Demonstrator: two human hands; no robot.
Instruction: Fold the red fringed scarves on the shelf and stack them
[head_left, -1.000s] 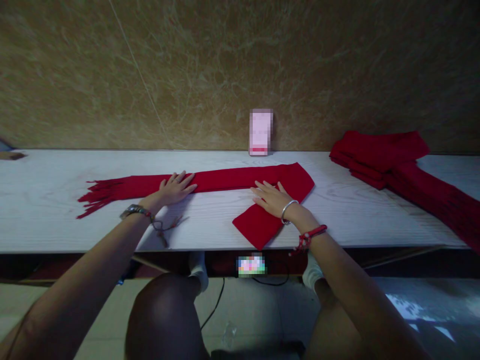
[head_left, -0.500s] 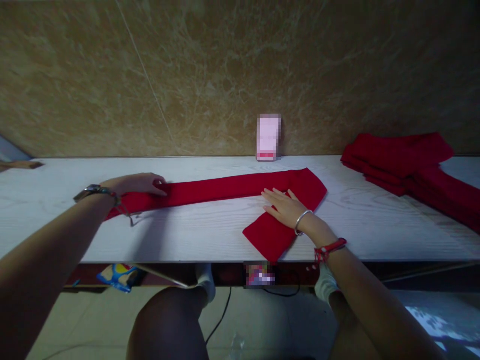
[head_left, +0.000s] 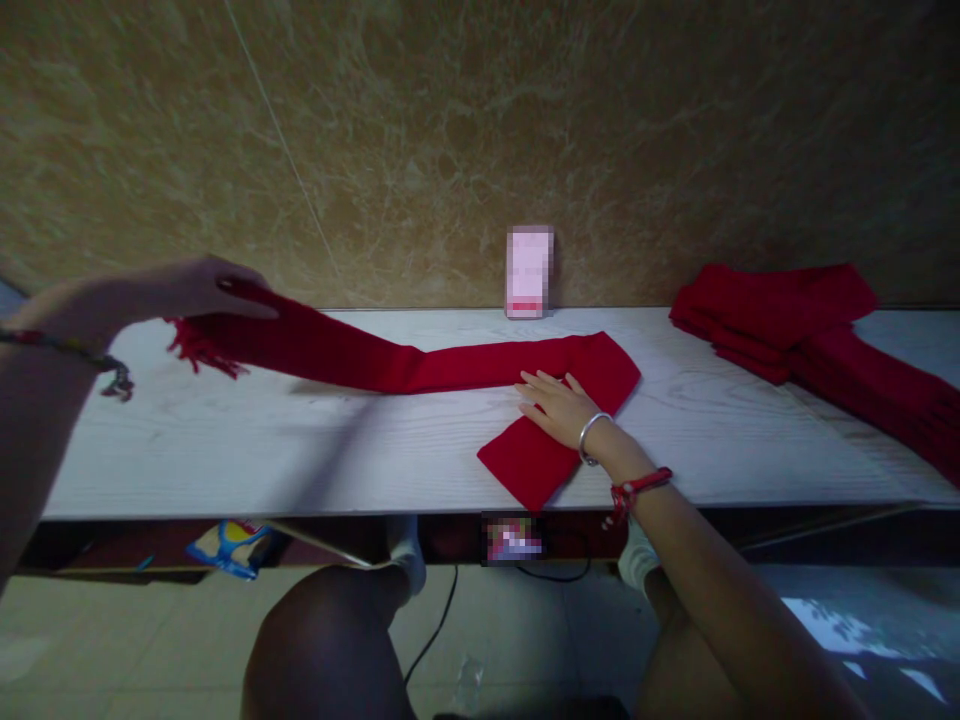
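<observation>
A long red scarf stretches across the white wooden table. My left hand is closed on the scarf's fringed left end and holds it lifted above the table at the far left. The right part of the scarf is folded at an angle, with a flap reaching toward the table's front edge. My right hand lies flat and open on that fold, pressing it down. I wear bracelets on both wrists.
A stack of folded red scarves lies at the back right, with more trailing toward the right edge. A small pink box stands against the brown marbled wall. Under the table are a cable and a blue packet.
My left hand slid left along the scarf, gripped its fringed end and raised it off the table. My right hand stayed flat on the fold.
</observation>
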